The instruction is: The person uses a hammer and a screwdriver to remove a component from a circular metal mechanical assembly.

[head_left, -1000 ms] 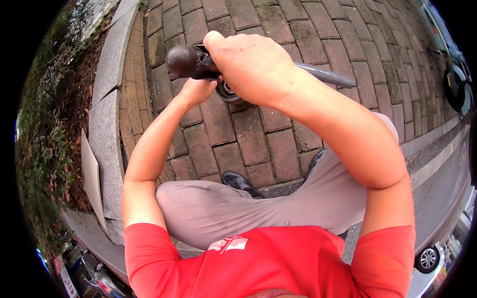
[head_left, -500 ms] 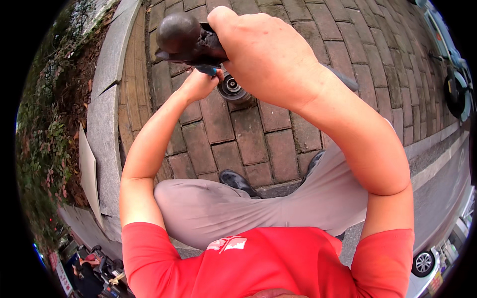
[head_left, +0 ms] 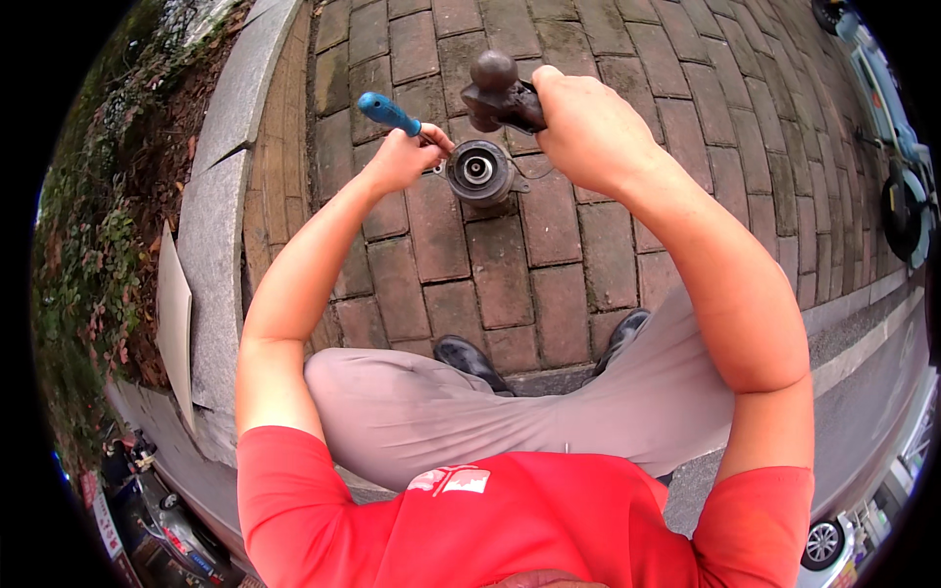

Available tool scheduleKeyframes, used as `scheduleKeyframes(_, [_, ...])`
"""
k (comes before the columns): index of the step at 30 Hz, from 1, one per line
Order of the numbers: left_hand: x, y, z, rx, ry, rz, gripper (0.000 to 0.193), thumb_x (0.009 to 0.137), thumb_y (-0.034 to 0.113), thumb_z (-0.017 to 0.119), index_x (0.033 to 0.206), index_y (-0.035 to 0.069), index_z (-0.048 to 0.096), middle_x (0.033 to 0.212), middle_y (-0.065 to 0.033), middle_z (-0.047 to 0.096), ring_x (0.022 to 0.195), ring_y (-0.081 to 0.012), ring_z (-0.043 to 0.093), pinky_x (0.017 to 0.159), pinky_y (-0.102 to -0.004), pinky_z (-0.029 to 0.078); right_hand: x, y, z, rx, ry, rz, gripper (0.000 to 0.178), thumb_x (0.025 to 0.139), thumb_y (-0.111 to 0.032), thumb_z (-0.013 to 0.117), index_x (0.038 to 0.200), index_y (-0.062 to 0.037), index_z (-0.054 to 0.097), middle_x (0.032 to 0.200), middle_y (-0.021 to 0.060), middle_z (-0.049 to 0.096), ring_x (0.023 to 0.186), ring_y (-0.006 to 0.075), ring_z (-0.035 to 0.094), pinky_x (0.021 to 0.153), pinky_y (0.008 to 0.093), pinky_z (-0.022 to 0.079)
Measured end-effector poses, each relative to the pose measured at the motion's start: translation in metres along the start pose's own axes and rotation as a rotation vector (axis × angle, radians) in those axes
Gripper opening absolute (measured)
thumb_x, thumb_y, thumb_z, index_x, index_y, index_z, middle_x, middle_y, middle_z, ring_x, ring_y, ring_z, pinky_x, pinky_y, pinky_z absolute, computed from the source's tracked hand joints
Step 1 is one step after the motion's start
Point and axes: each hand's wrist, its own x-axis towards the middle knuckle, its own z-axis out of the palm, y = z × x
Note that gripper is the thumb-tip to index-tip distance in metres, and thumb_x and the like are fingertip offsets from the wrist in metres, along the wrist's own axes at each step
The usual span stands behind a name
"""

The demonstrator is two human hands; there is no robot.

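Observation:
On the paving stands a round dark metal machine part (head_left: 478, 174) with a pulley-like rim and a lighter hub in its centre. A thin wire and a small mounting lug show at its right side. My left hand (head_left: 400, 160) is closed round the lower end of a blue-handled screwdriver (head_left: 385, 111), beside the part's left rim. Its blade is mostly hidden by my fingers. Just above and to the right of the part, my right hand (head_left: 595, 135) grips a ball-peen hammer (head_left: 493, 86). The rounded end of its dark head faces up; most of its handle is hidden.
Brick paving (head_left: 498, 269) spreads under the part, with my shoes (head_left: 470, 360) close by. A stone kerb (head_left: 211, 211) and a planted bed (head_left: 103, 265) run along the left. At the far right is a light blue two-wheeled vehicle (head_left: 897, 147); a white car (head_left: 828, 544) is at lower right.
The hammer and my right hand have dropped away from the camera and to the right. The screwdriver and the metal part, earlier mostly hidden behind them, now show.

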Motion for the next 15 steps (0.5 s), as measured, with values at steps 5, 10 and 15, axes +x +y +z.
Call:
scheduleKeyframes(5, [0.002,-0.004,-0.005,-0.053,0.042,-0.005,0.013,0.088,0.0,0.06,0.098,-0.001,0.068,0.089,-0.003,0.066,0.078,-0.0085,0.061,0.07,-0.0233,0.051,0.0,0.025,0.049,-0.062,-0.159,0.063,0.016,0.085,0.001,0.056,0.101,0.004,0.057,0.097,0.0263,0.069,0.096,0.0396,0.069,0.081,0.0474,0.056])
scheduleKeyframes(10, [0.008,-0.001,-0.004,0.119,0.038,0.06,0.016,0.088,-0.003,0.058,0.103,-0.002,0.063,0.094,-0.0053,0.067,0.088,-0.0113,0.064,0.077,-0.0258,0.053,-0.003,0.032,0.098,-0.045,-0.235,0.085,0.016,0.086,0.001,0.055,0.102,0.004,0.056,0.098,0.0257,0.07,0.096,0.0397,0.069,0.081,0.0477,0.056])
scheduleKeyframes(15, [0.0,0.014,0.006,0.015,0.099,0.165,0.036,0.088,-0.007,0.056,0.123,0.001,0.049,0.097,-0.0069,0.067,0.095,-0.0142,0.066,0.084,-0.0278,0.053,0.001,0.023,0.101,-0.09,-0.304,0.096,0.021,0.085,0.001,0.056,0.106,0.003,0.054,0.1,0.0244,0.07,0.097,0.0384,0.069,0.082,0.0477,0.056])
